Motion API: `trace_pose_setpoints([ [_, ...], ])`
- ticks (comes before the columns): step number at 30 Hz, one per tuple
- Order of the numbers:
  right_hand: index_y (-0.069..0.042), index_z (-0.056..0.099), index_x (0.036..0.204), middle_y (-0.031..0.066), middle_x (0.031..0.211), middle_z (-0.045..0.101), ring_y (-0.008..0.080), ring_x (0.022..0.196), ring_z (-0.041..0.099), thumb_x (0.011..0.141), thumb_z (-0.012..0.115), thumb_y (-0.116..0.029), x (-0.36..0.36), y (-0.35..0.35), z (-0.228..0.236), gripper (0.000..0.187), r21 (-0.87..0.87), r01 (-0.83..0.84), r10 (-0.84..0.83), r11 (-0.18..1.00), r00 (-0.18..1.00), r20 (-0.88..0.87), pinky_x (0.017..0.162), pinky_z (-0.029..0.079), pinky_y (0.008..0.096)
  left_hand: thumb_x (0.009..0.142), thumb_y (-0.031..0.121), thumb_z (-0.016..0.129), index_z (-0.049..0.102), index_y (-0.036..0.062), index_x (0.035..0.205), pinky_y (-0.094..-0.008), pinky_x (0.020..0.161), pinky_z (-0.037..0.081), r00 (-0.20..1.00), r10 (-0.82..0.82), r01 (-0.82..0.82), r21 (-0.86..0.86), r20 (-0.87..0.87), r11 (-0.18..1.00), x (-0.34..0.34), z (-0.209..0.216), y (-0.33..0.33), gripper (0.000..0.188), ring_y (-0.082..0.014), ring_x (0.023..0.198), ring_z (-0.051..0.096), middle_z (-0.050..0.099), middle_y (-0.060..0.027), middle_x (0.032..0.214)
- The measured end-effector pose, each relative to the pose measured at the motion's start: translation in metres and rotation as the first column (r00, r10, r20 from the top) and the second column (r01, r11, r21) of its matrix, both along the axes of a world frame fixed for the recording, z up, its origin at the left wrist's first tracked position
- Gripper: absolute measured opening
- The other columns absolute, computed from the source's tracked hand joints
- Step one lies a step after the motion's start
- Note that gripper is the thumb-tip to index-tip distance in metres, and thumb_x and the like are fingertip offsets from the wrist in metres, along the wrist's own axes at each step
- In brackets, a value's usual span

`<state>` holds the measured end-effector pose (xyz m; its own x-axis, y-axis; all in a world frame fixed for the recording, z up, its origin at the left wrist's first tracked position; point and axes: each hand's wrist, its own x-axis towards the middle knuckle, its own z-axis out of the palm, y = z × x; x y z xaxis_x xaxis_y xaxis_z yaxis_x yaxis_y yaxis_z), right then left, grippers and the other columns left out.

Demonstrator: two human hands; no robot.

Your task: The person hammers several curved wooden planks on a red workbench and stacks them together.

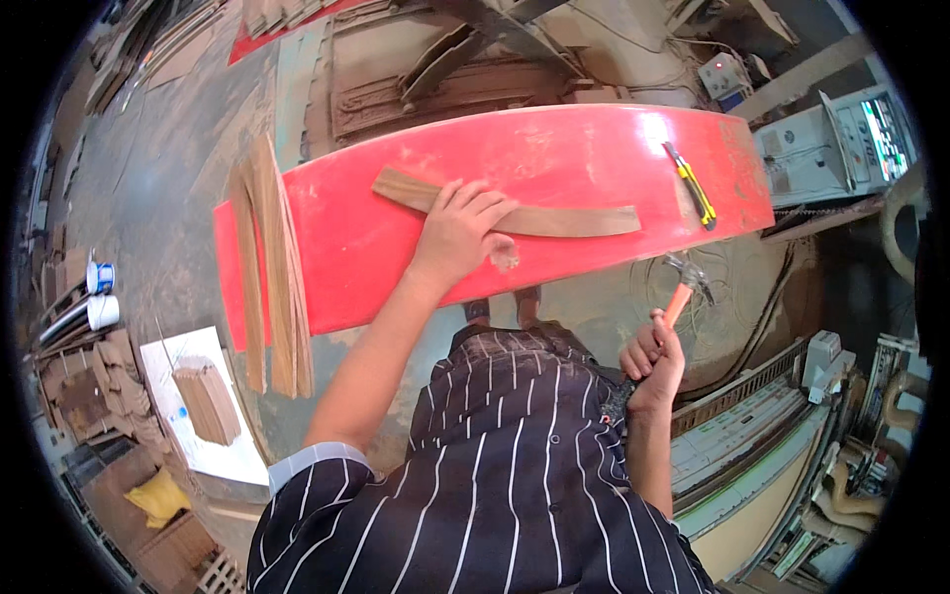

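Note:
A curved brown wooden strip (574,220) lies across the red board in front of me. My left hand (453,233) grips it left of its middle, fingers over the wood and thumb at its near edge. My right hand (655,358) is closed round the orange handle of a claw hammer (690,280), whose metal head is raised just off the board's near right edge. On the board's right end rests a yellow and black utility knife (693,190), apart from both hands.
Several long wooden strips (282,317) overhang the left end of the red board (346,282). At lower left, a bundle of wooden pieces (206,404) sits on a white sheet (163,368). A long rack of strips (752,445) stands at right, with a white machine (816,148) behind.

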<state>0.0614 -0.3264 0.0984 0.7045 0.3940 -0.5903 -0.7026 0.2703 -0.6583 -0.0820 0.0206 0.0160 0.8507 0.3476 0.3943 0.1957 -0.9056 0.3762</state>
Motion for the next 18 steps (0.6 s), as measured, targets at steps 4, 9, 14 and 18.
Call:
trace_pose_setpoints([
  [4, -0.011, 0.069, 0.13, -0.0086, 0.07, 0.036, 0.0057, 0.049, 0.03, 0.12, 0.064, -0.021, -0.003, 0.002, 0.005, 0.015, -0.031, -0.028, 0.031, 0.999, 0.997, 0.072, 0.044, 0.029, 0.0275, 0.103, 0.036, 0.084, 0.085, 0.0123, 0.13, -0.0482, 0.109, 0.061, 0.997, -0.082, 0.082, -0.13, 0.004, 0.988, 0.016, 0.013, 0.001, 0.036, -0.0328, 0.12, 0.077, 0.083, -0.0065, 0.126],
  [9, -0.011, 0.069, 0.13, -0.0085, 0.07, 0.036, 0.0053, 0.049, 0.031, 0.12, 0.064, -0.02, 0.0, 0.001, 0.014, 0.014, -0.094, 0.005, 0.009, 0.996, 0.989, 0.147, 0.044, 0.029, 0.0273, 0.121, 0.037, 0.065, 0.082, 0.0069, 0.12, -0.0466, 0.087, 0.063, 0.991, 0.12, -0.132, -0.46, -0.054, 0.878, 0.027, 0.066, -0.024, 0.035, -0.0322, 0.089, 0.077, 0.079, -0.0116, 0.097],
  [14, -0.011, 0.068, 0.13, -0.0076, 0.071, 0.038, 0.0049, 0.048, 0.032, 0.12, 0.064, -0.018, 0.001, 0.004, 0.023, 0.013, -0.121, -0.008, 0.04, 0.993, 0.965, 0.259, 0.043, 0.03, 0.0272, 0.128, 0.042, 0.05, 0.077, 0.0023, 0.112, -0.0401, 0.078, 0.059, 0.988, 0.087, -0.153, -0.901, -0.129, 0.405, 0.024, 0.077, -0.004, 0.051, -0.024, 0.082, 0.074, 0.08, -0.0079, 0.094],
  [18, -0.01, 0.069, 0.13, -0.0071, 0.071, 0.039, 0.005, 0.049, 0.033, 0.12, 0.064, -0.016, 0.006, 0.013, 0.033, 0.013, -0.148, -0.044, 0.082, 0.988, 0.963, 0.258, 0.044, 0.03, 0.0274, 0.129, 0.045, 0.046, 0.079, 0.003, 0.12, -0.0334, 0.075, 0.059, 0.994, 0.04, -0.103, -0.989, -0.1, 0.11, 0.025, 0.121, -0.01, 0.054, -0.0145, 0.083, 0.072, 0.081, -0.0083, 0.097],
])
